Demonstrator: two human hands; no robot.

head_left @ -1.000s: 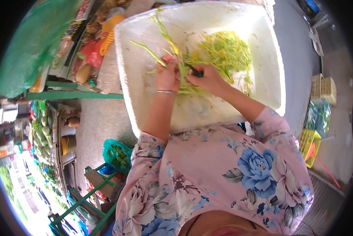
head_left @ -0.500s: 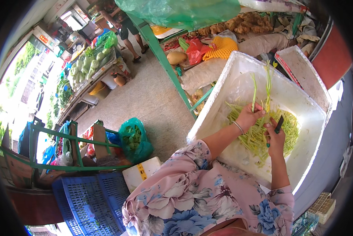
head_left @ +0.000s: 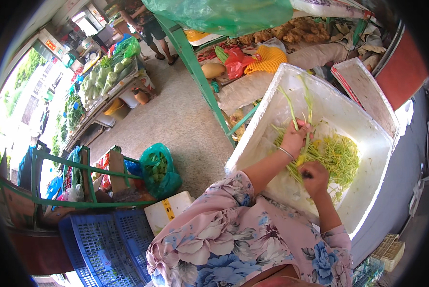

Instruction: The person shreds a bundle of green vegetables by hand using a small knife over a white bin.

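In the box, left hand pinched stalks, liable to drop if slackened; right hand curled round dark object.

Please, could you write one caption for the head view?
Left hand holding green stalks over a white box, right hand close by.
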